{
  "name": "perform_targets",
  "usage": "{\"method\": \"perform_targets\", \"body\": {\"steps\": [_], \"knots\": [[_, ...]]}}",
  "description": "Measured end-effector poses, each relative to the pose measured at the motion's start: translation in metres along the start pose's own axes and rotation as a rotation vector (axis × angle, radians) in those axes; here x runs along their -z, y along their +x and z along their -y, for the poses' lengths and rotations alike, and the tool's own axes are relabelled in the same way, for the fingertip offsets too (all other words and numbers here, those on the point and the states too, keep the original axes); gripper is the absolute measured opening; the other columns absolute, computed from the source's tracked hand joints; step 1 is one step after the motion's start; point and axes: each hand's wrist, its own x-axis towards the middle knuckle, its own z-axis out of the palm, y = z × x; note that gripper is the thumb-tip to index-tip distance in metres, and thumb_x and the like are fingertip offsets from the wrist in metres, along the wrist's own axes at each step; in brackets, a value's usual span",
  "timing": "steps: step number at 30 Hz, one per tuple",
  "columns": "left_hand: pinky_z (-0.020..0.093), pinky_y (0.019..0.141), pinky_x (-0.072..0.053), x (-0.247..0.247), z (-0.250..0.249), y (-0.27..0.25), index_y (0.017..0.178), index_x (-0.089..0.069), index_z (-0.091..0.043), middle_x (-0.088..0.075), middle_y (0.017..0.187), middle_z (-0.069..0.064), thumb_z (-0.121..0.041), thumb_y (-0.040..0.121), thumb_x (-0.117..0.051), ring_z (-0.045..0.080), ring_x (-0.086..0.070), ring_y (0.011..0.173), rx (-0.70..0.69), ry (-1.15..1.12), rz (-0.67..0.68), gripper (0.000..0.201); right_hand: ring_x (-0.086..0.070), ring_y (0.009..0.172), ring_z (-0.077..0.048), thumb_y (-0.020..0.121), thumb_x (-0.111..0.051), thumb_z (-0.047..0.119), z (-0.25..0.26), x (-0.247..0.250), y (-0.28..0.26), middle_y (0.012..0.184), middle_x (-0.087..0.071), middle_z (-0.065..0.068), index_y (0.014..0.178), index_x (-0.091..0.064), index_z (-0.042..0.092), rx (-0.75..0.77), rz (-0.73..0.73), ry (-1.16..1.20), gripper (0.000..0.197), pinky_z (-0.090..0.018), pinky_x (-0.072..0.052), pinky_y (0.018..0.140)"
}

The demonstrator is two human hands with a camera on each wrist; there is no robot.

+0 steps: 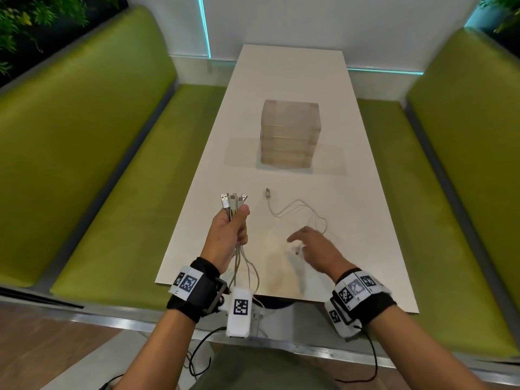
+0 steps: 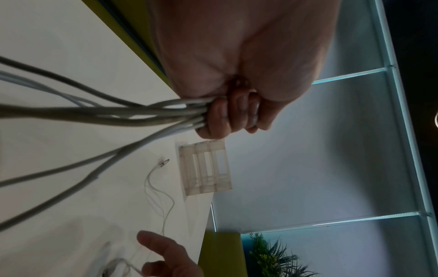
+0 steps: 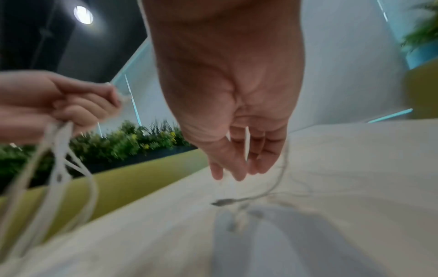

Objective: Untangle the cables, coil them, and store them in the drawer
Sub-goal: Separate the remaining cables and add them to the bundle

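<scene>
The left hand [image 1: 229,233] gripped a bunch of cables [image 1: 233,202] below their plugs while the right hand [image 1: 315,246], fingers loosely spread, hovered over a thin, limp cable [image 1: 295,208] on the table [image 1: 365,220], probably best pinched near its plug.
</scene>
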Motion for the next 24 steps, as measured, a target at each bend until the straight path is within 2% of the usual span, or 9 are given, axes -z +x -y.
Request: {"method": "perform_targets", "body": {"steps": [3,7,11,13,15,17,20,22,24], "knots": [[0.023,0.046,-0.020,-0.004,0.003,0.001,0.088,-0.044,-0.012,-0.024,0.057,-0.006,-0.019,0.099,-0.048,0.012,-0.018,0.052,0.011,0.021,-0.003,0.013,-0.043,0.119,-0.026,0.087,-0.043,-0.006,-0.027,-0.003,0.007,0.132,-0.050,-0.003,0.126,-0.057,0.018,-0.052,-0.007,-0.195,0.048,-0.034,-0.042,0.095],[0.024,0.048,-0.020,-0.008,0.004,0.003,0.086,-0.042,-0.014,-0.026,0.056,-0.006,-0.015,0.099,-0.048,0.012,-0.019,0.053,0.045,-0.017,-0.022,0.013,-0.050,0.104,-0.025,0.093,-0.046,0.010,-0.037,-0.016,0.005,0.112,-0.059,-0.006,0.109,-0.059,0.016,-0.037,-0.065,-0.327,0.022,-0.031,-0.037,0.081],[0.022,0.047,-0.023,-0.010,0.007,0.007,0.085,-0.049,-0.009,-0.030,0.053,-0.007,-0.016,0.099,-0.046,0.010,-0.023,0.049,0.070,-0.051,-0.019,0.016,-0.050,0.106,-0.024,0.098,-0.040,0.026,-0.033,-0.015,-0.004,0.110,-0.059,-0.002,0.108,-0.057,0.018,-0.005,-0.039,-0.414,0.022,-0.035,-0.036,0.087],[0.021,0.048,-0.025,-0.011,0.010,0.008,0.085,-0.052,-0.009,-0.031,0.054,-0.007,-0.015,0.100,-0.044,0.009,-0.025,0.049,0.056,-0.048,-0.011,0.018,-0.056,0.094,-0.017,0.097,-0.045,0.027,-0.015,-0.005,-0.010,0.099,-0.062,0.002,0.100,-0.055,0.022,-0.002,-0.091,-0.116,0.012,-0.035,-0.041,0.084],[0.022,0.050,-0.026,-0.013,0.013,0.008,0.086,-0.052,-0.009,-0.031,0.056,-0.006,-0.015,0.101,-0.042,0.009,-0.026,0.050,0.043,-0.044,-0.007,0.018,-0.057,0.075,-0.009,0.095,-0.052,0.022,0.015,0.011,-0.018,0.085,-0.063,0.005,0.092,-0.053,0.023,0.019,-0.137,0.380,0.003,-0.027,-0.046,0.075],[0.023,0.052,-0.026,-0.017,0.013,0.008,0.087,-0.053,-0.009,-0.031,0.057,-0.006,-0.015,0.101,-0.043,0.009,-0.027,0.051,0.050,-0.042,0.005,0.018,-0.058,0.065,-0.010,0.093,-0.055,0.015,0.046,0.025,-0.024,0.079,-0.065,0.000,0.092,-0.056,0.017,0.065,-0.153,0.732,0.002,-0.020,-0.046,0.066],[0.026,0.056,-0.030,-0.022,0.012,0.008,0.089,-0.055,-0.010,-0.033,0.056,-0.006,-0.021,0.097,-0.048,0.010,-0.030,0.051,0.108,-0.092,0.053,0.015,-0.055,0.058,-0.012,0.089,-0.062,0.012,0.074,0.033,-0.026,0.076,-0.068,-0.003,0.094,-0.058,0.010,0.097,-0.127,0.941,0.007,-0.020,-0.044,0.058],[0.028,0.061,-0.038,-0.022,0.011,0.006,0.092,-0.056,-0.010,-0.043,0.057,-0.005,-0.027,0.092,-0.057,0.011,-0.041,0.053,0.110,-0.108,0.100,0.017,-0.053,0.055,-0.012,0.086,-0.065,0.009,0.081,0.032,-0.022,0.075,-0.070,-0.008,0.090,-0.059,0.009,0.099,-0.115,0.991,0.007,-0.019,-0.043,0.057],[0.028,0.063,-0.046,-0.022,0.012,0.004,0.093,-0.057,-0.008,-0.055,0.065,0.003,-0.028,0.090,-0.061,0.018,-0.055,0.062,0.089,-0.075,0.136,0.020,-0.052,0.054,-0.012,0.084,-0.066,0.007,0.084,0.031,-0.020,0.077,-0.071,-0.014,0.085,-0.059,0.010,0.111,-0.120,1.001,0.008,-0.021,-0.043,0.058]]}}
